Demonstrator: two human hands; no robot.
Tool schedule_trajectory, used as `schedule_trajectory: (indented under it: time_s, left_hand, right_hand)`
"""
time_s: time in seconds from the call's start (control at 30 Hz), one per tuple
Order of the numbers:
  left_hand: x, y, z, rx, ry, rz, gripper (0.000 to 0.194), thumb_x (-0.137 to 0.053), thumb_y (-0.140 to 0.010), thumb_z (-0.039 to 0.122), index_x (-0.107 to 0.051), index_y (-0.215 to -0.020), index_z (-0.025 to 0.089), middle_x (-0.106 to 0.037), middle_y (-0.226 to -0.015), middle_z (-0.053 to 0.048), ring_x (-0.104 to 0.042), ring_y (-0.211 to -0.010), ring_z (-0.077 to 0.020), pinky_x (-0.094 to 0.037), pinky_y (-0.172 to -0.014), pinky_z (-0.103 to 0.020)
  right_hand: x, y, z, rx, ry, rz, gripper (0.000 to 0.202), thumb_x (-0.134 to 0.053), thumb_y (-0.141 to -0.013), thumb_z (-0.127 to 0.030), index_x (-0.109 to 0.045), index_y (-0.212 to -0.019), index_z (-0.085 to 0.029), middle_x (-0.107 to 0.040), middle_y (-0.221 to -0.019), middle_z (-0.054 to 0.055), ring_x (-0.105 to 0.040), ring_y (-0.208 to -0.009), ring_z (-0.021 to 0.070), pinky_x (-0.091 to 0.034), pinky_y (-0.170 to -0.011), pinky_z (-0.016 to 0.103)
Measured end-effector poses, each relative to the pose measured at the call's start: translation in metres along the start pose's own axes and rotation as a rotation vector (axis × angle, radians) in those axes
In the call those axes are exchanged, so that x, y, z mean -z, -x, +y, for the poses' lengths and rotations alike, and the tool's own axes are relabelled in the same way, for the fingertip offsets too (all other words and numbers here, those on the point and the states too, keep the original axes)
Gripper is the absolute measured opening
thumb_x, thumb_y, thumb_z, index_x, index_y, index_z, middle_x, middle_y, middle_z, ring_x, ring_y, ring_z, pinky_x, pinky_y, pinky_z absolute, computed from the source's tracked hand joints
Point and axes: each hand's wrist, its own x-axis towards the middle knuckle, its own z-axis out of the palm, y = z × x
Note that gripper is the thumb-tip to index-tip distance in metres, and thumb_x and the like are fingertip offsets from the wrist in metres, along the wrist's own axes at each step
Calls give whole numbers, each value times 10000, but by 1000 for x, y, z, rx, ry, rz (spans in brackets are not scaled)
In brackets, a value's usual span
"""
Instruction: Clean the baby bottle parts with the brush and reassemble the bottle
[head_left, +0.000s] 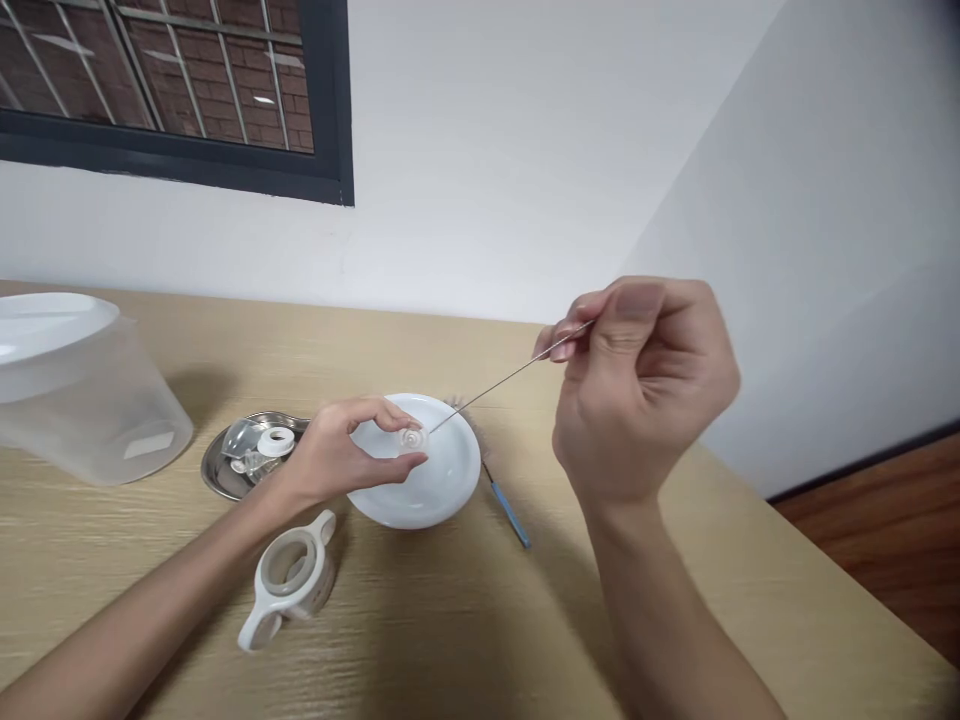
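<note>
Clear plastic, or possibly silicone: small round piece (412,438), pinched between thumb and forefinger of the left hand (330,455), held above a white bowl (442,490). Probably very light, somewhat springy, slippery if wet; best gripped by its outer rim, as now, leaving the centre free.

Right hand (641,380) raised, fingers closed on a thin metal wire (510,377) slanting down to the piece. Whether its tip enters cannot be told. Wire looks stiff lengthwise, likely to bend under side load; a hold nearer the tip should steer better.

Desk (420,640): pale wood grain, looks smooth. Blue-handled brush (510,515) just right of bowl; steel tray (217,480) with small parts to its left; two-handled white ring (289,575) nearer; lidded translucent tub (97,420) far left.

Room: white wall (487,150), dark-framed barred window (326,100), brick beyond.
</note>
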Motion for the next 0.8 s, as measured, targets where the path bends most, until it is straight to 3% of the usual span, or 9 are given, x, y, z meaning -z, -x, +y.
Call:
schedule_trajectory:
  time_s: [0.23, 0.43, 0.6, 0.8]
  left_hand:
    - [-2, 5, 8, -19, 96, 22, 288, -885, -686, 246, -609, -762, 209, -775, -893, -26, -754, -859, -161, -593, -782, -264]
    - [-5, 4, 12, -20, 202, 70, 273, -904, -644, 199, -667, -776, 235, -790, -863, -19, -765, -840, -199, -621, -802, -344]
    - [-7, 4, 18, 51, 334, 208, 254, -933, -579, 180, -708, -684, 231, -793, -798, -14, -770, -807, -212, -644, -761, -352]
    - [3, -3, 20, 50, 307, 296, 240, -940, -556, 177, -727, -666, 195, -779, -728, -7, -709, -671, -147, -596, -657, -280]
  right_hand:
    - [-6, 10, 3, -43, 9, -101, 227, -485, -1030, -175, -582, -827, -207, -574, -771, -22, -560, -617, 88, -491, -571, 284]
    - [-8, 17, 0, -60, 46, -155, 225, -496, -1030, -178, -581, -823, -207, -582, -771, -23, -571, -645, 82, -489, -596, 262]
    - [-17, 37, 6, -117, 111, -349, 197, -522, -1022, -210, -604, -844, -207, -606, -764, -23, -580, -670, 89, -478, -621, 254]
    - [-28, 55, 21, -123, 138, -586, 206, -546, -1001, -172, -615, -808, -191, -628, -755, -7, -578, -747, 116, -458, -705, 261]
